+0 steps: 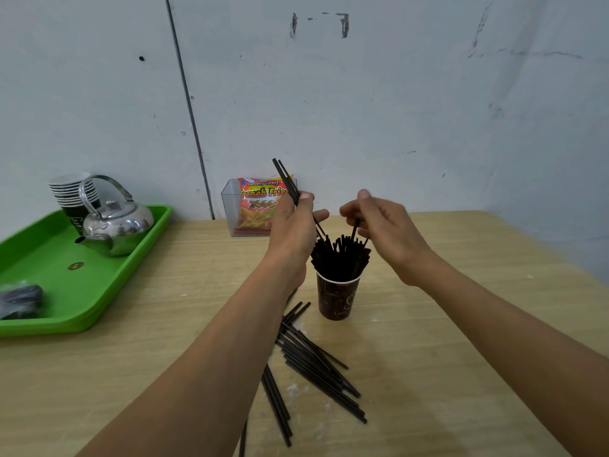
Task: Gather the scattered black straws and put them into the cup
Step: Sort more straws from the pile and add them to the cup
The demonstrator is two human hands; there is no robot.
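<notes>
Left hand (293, 225): just above and left of cup (336, 300), closed round a few straws (286, 181), tips up. Right hand (389, 232): just above and right of cup, pinching one straw (355, 227) over bundle (339, 260) standing in cup. Loose straws (316, 361): on table (461, 341), near side of cup. Tray (82, 291) with kettle (115, 222): well left of cup.

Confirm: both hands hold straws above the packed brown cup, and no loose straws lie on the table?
One point is wrong: the head view shows a pile of loose straws lying on the table beside the cup. The rest holds: the left hand and right hand each hold black straws above the packed cup.
</notes>
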